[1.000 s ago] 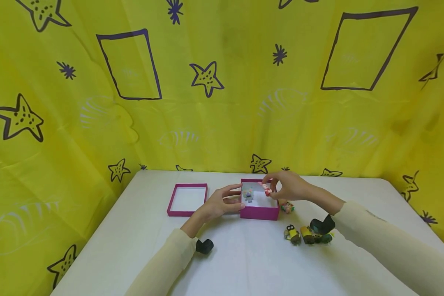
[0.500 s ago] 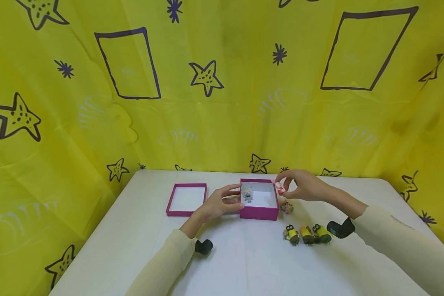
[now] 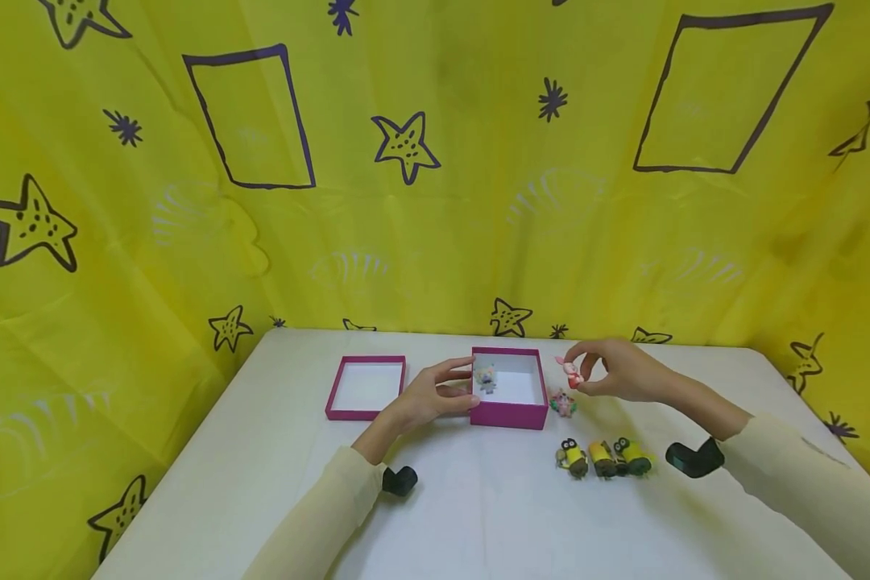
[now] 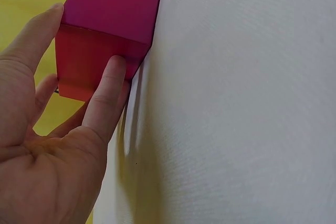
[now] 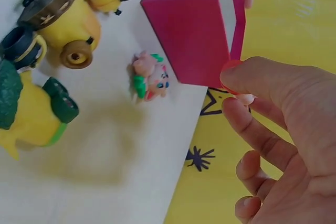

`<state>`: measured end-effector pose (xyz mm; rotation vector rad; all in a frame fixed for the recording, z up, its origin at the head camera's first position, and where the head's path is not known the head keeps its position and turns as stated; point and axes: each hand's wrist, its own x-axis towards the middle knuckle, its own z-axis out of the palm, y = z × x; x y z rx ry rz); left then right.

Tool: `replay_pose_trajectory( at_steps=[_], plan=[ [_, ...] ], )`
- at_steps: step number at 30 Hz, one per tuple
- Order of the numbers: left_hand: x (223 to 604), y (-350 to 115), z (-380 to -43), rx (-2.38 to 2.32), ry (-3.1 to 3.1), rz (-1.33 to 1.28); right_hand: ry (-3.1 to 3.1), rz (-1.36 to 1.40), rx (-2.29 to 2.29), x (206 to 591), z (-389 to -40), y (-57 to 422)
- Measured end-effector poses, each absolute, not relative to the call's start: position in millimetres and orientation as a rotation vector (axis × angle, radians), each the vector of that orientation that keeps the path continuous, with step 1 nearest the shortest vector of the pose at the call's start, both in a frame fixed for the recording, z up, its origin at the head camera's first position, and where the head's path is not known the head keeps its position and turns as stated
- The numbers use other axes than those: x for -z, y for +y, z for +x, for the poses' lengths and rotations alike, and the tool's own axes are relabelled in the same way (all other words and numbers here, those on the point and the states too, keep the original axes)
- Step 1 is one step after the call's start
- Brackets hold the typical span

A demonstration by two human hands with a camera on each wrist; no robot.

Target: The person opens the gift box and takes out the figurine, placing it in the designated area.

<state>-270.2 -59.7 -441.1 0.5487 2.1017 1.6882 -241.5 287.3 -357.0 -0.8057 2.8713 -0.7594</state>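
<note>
Pink-and-red plastic figurine [image 3: 572, 375] held aloft

The right hand [image 3: 627, 372] pinches it, thumb against fingertips — smooth plastic that might slip onto the pink-and-green plastic figurine [image 3: 562, 403] below. Left of the grip, the left hand [image 3: 422, 398], fingers spread, touches the magenta card box [image 3: 509, 416]; over-pressing could shift it. White table [image 3: 464, 515] beneath, starfish-patterned yellow curtain [image 3: 464, 234] beyond.

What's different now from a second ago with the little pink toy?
The right hand moved the little pink-and-red toy figure rightward, from over the open magenta box to beyond its right side. It kept hold throughout. The left hand stayed against the box's left side. The small grey toy figure inside, the white-lined magenta lid and the three yellow toy figures stayed put.
</note>
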Motion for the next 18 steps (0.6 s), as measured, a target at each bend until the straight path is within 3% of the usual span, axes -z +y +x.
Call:
replay_pose_trajectory(
  at_steps=[18],
  plan=[
    [441.3,-60.0,-270.5,-1.702,2.089,0.542,2.828,-0.736,0.787,384.2,-241.2,304.9]
  ],
)
